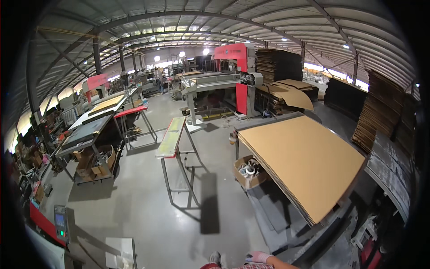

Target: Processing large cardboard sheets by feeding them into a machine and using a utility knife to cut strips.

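My right hand (258,257), in a pale pinkish glove, is at the lower edge in front of a red-and-white checked garment (257,266). Its fingers point left, loosely bent and slightly apart, and I see nothing held in them. A grey shoe (215,257) shows just left of it. My left hand is out of the picture. The nearest large thing is a table to the right, bearing a stack of big tan sheets (304,159); my hand is apart from it. Under its left side stands a cardboard box (249,181) with white rolls.
A narrow trestle stand (171,139) with a yellowish-green top stands mid-floor. A red and grey machine (242,85) is behind it. Worktables (85,134) line the left. A control box (61,223) is at lower left. Tall sheet stacks (380,107) rise at right. A person (160,80) stands far back.
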`<state>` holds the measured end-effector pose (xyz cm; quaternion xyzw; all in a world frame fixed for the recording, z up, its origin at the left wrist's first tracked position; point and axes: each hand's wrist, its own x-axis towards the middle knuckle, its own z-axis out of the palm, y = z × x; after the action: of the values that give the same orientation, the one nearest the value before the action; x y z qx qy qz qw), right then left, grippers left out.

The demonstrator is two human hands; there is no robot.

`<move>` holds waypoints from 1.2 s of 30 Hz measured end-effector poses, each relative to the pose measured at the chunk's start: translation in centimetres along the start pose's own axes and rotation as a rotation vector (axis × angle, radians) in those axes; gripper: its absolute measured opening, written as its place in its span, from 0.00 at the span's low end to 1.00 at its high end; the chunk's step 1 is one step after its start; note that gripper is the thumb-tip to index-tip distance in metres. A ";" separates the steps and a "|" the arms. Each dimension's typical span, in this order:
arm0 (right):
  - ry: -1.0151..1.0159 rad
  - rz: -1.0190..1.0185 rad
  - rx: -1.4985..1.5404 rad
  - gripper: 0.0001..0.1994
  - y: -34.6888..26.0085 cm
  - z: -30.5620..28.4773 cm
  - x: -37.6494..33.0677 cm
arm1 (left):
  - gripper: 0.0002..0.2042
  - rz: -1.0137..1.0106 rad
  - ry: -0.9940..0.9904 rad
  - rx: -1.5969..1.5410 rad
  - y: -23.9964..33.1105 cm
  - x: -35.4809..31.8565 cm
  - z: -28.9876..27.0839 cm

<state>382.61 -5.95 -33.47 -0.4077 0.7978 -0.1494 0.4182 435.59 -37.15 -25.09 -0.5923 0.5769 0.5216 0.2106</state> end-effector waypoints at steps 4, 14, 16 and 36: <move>0.297 -0.113 0.010 0.29 -18.3 -22.7 3.1 | 0.34 0.154 0.030 0.174 19.1 15.8 -5.6; 1.031 -1.243 -0.466 0.16 -38.5 -68.8 -0.9 | 0.25 1.150 -0.255 -0.062 93.6 26.1 -4.7; 1.144 -1.205 -0.403 0.16 -35.9 -73.3 3.3 | 0.22 1.133 -0.286 0.113 97.8 25.5 -0.8; 0.019 -0.238 -0.774 0.23 -19.4 -110.6 81.9 | 0.26 0.597 -0.225 0.025 132.8 64.8 -19.1</move>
<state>279.52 -92.95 0.08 -0.6231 0.7462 0.1112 0.2062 309.24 -116.03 -27.07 -0.3327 0.7047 0.6155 0.1181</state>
